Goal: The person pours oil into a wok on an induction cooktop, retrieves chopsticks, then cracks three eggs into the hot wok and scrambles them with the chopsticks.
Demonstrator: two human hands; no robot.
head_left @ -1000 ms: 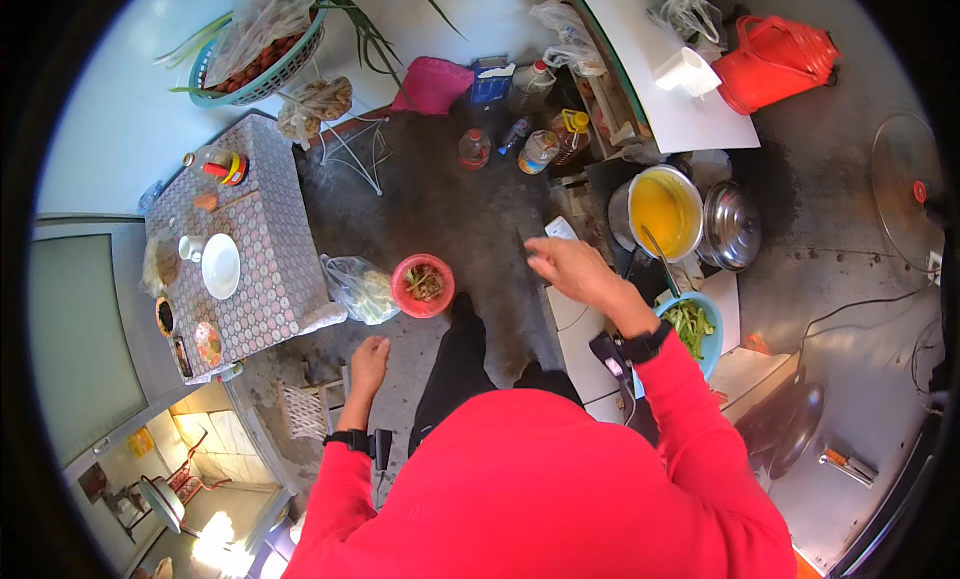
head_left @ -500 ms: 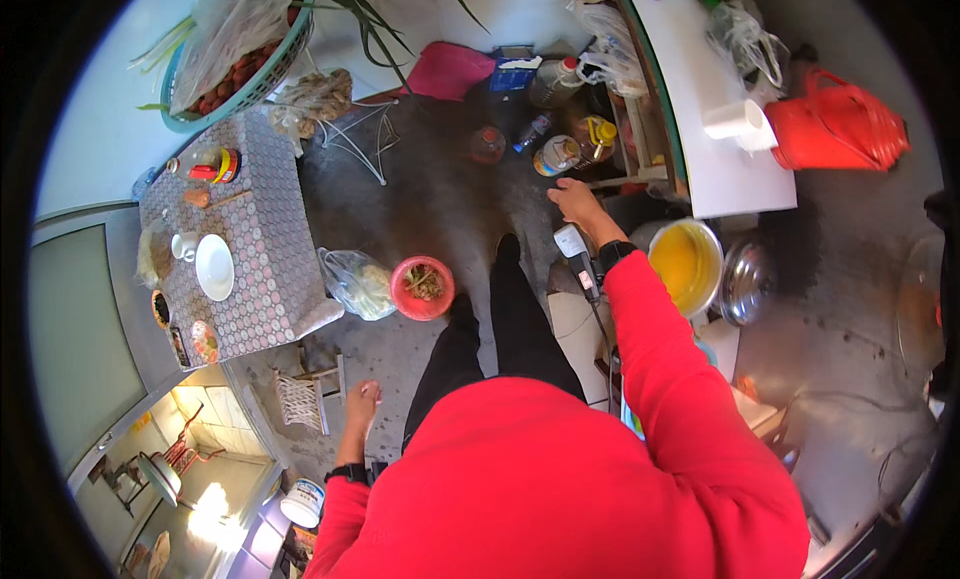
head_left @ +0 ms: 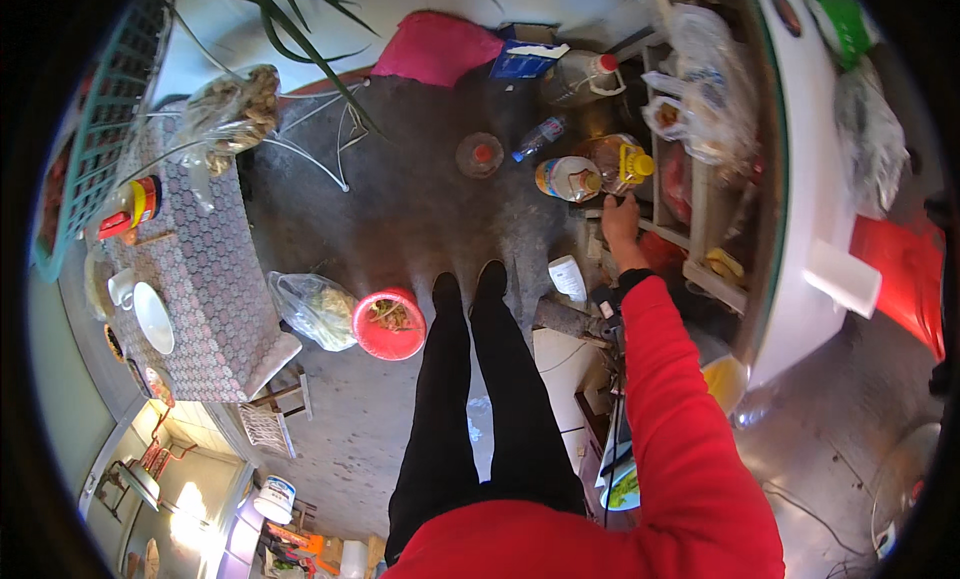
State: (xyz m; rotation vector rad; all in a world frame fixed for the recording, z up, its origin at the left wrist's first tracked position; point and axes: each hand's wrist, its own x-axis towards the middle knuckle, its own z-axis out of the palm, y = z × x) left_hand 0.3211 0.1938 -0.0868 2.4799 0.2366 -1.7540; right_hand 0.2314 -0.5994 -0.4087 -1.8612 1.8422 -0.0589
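My right hand (head_left: 622, 221) reaches out low beside a jug of amber oil (head_left: 612, 157) with a yellow cap and handle. Its fingertips come right up to the near side of the jug, and whether they grip it is not clear. Against the jug's left side stands a labelled bottle (head_left: 567, 179) with a pale cap. A small water bottle (head_left: 540, 138) lies tilted behind them, and a clear bottle with a red cap (head_left: 481, 155) stands further left. My left hand is out of the picture.
A large red-capped jug (head_left: 580, 79) is by the wall. Plastic bags (head_left: 705, 89) fill the shelf under the white counter (head_left: 815, 179). Left of my feet are a red basin (head_left: 391, 345) of scraps and a clear bag (head_left: 312, 309). The patterned table (head_left: 215, 269) holds a white bowl (head_left: 153, 317).
My right hand has moved forward to the yellow-capped jug. My left hand has left the picture. The view has shifted, bringing the bottles and shelf closer.
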